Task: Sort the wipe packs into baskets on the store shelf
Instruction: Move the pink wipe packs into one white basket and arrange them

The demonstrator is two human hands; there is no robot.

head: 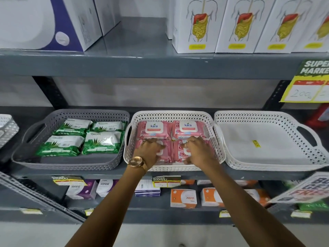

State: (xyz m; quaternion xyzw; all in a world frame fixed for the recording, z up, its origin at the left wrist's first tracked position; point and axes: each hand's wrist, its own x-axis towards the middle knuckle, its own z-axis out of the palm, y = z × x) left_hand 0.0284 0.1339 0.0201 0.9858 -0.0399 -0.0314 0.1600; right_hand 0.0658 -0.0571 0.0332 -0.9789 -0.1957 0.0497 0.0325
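Three baskets stand side by side on the middle shelf. The grey basket [26, 150] on the left holds several green and white wipe packs [102, 142]. The white middle basket [170, 114] holds several pink wipe packs [153, 130]. My left hand [148, 151] lies on the front left pink pack [167, 152], fingers curled over it. My right hand [198, 151] rests on the front right pink pack [178, 152] in the same way. The white basket on the right [267, 116] has nothing in it but a small yellow sticker.
White boxes with a stomach drawing [195, 24] stand on the shelf above. The shelf below carries small purple [80, 190] and orange boxes [183, 198]. Price signs [309, 82] hang at the right. Another white basket [7, 129] shows at the far left edge.
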